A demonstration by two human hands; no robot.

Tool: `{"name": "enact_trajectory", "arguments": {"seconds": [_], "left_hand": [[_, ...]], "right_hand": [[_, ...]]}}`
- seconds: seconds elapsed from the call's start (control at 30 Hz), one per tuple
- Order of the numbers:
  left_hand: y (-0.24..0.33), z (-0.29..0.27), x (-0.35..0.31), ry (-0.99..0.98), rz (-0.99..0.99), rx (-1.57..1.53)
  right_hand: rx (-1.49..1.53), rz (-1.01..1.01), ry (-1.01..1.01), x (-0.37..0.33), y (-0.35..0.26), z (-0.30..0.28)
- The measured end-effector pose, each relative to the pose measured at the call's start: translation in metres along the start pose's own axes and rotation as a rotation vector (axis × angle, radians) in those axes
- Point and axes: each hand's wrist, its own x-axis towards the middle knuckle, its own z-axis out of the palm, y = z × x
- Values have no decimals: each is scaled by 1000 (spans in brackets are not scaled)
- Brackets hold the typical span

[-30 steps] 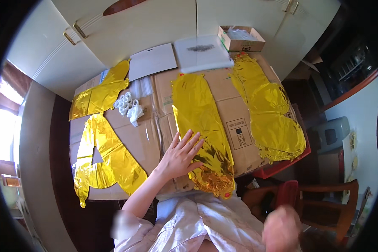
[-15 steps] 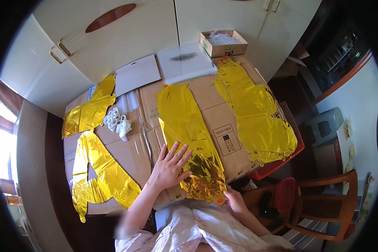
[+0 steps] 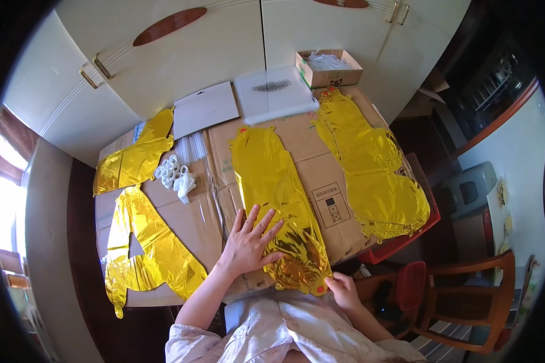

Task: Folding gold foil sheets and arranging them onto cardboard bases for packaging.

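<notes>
A long, flat gold foil balloon (image 3: 266, 175) lies down the middle of the cardboard-covered table, its near end crinkled and shiny. My left hand (image 3: 248, 242) rests on the left side of its lower part, fingers spread and palm down. At the near right corner, beside a red round mark, my right hand (image 3: 344, 291) pinches the balloon's edge between thumb and fingers. To the right lies another flat gold balloon (image 3: 375, 163) with a bulging outline. An A-shaped gold balloon (image 3: 157, 242) is at the left, and one more gold balloon (image 3: 136, 154) lies beyond it.
White rings (image 3: 171, 170) and a crumpled white piece (image 3: 186, 186) sit left of centre, by clear straws (image 3: 192, 147). Behind are a white card (image 3: 206, 110), a clear packet (image 3: 275, 94) and a small box (image 3: 328, 77). A wooden chair (image 3: 466, 302) stands at the right.
The view has shifted slightly, so the table appears a little lower and farther right. Both hands keep nearly the same places on the middle balloon.
</notes>
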Motion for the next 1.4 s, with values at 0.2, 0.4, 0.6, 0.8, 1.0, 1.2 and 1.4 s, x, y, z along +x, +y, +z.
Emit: {"name": "enact_trajectory", "arguments": {"seconds": [0.2, 0.4, 0.6, 0.8, 1.0, 1.2, 1.4], "left_hand": [[1, -1, 0, 4, 2, 3], [0, 1, -1, -9, 4, -5], [1, 1, 0, -2, -1, 4], [1, 1, 0, 1, -14, -13], [-2, 2, 1, 3, -19, -10], [-2, 2, 1, -5, -22, -4], [-1, 1, 2, -7, -24, 10]], "right_hand": [[-53, 25, 12, -9, 17, -11], [-51, 0, 64, -19, 25, -8], [-34, -31, 59, -26, 15, 4], [-57, -13, 39, -21, 31, -7], [-50, -6, 2, -17, 35, -15], [-6, -36, 60, -14, 29, -6], [-13, -22, 84, -14, 26, -5]]}}
